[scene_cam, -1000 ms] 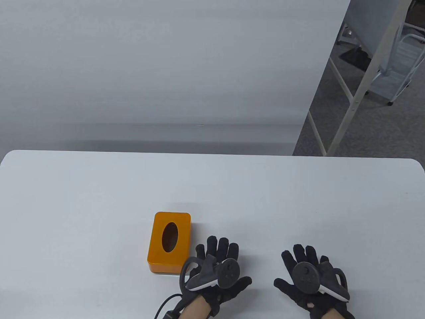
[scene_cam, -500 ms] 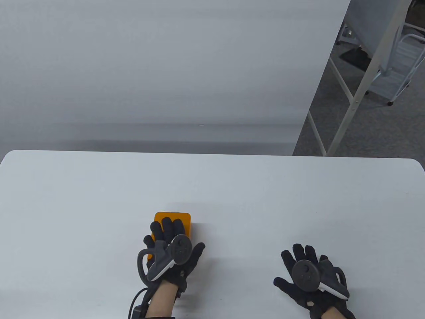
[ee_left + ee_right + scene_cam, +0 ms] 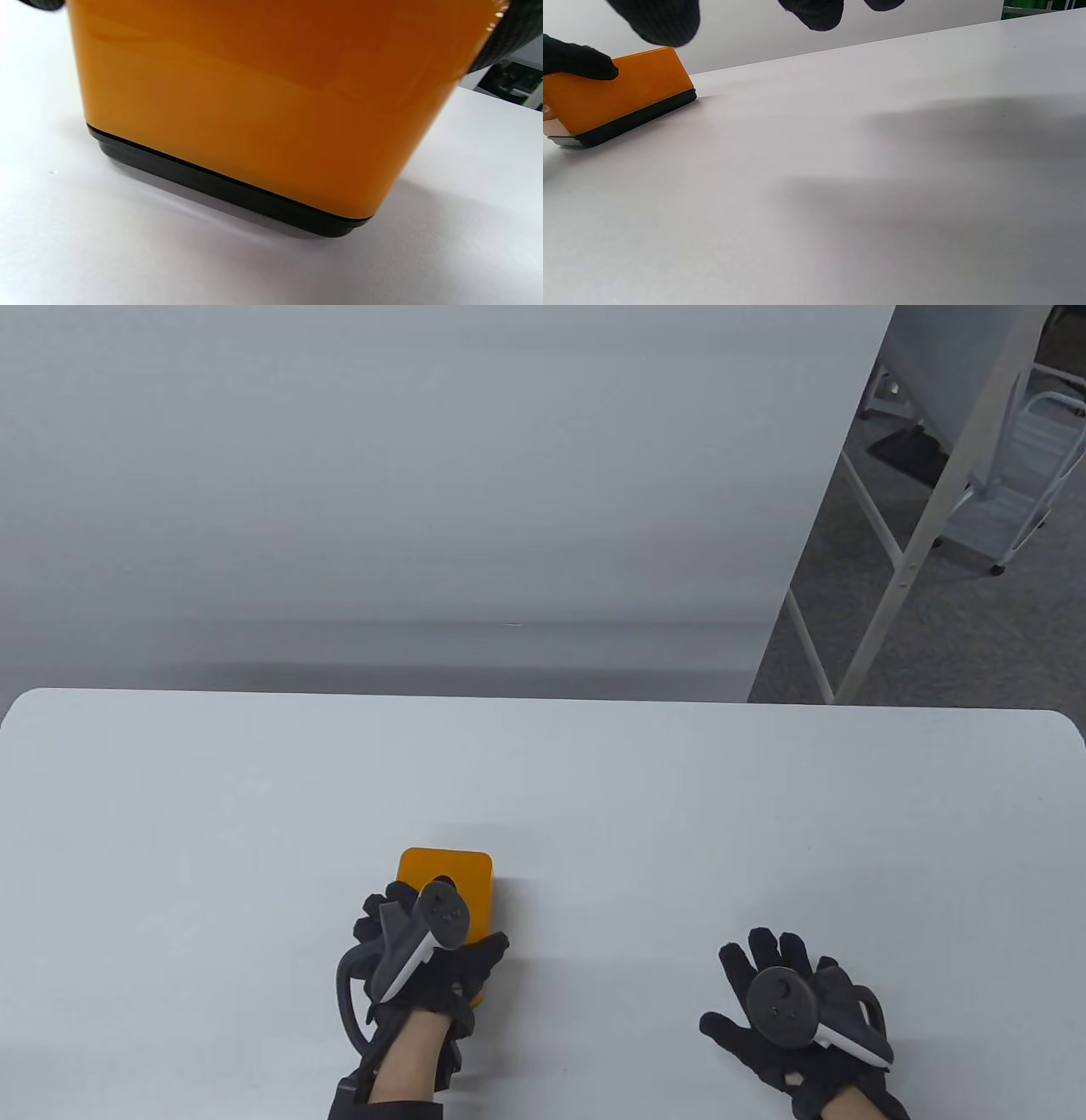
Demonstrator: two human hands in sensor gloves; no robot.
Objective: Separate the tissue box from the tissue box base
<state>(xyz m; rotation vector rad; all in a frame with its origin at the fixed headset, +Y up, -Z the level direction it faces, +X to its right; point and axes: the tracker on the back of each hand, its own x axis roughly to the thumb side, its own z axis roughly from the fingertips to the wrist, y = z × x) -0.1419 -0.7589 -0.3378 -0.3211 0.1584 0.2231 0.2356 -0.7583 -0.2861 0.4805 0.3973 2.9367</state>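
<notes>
The orange tissue box [image 3: 460, 872] sits on its black base [image 3: 220, 186] on the white table [image 3: 254, 814], near the front edge. My left hand [image 3: 437, 937] is over the box's near half and grips its sides, thumb on the right side, fingers on the left. In the left wrist view the box's end [image 3: 263, 106] fills the frame, still seated on the base. In the right wrist view the box [image 3: 628, 91] and base [image 3: 636, 118] show at far left. My right hand [image 3: 789, 1010] rests flat on the table, fingers spread, holding nothing.
A grey partition wall [image 3: 424, 475] stands behind the table. Table legs [image 3: 899, 560] and a white cart [image 3: 1018, 492] stand on the carpet at the right.
My left hand moved left from the table onto the box and closed around its sides. The box shifted slightly. My right hand has not moved.
</notes>
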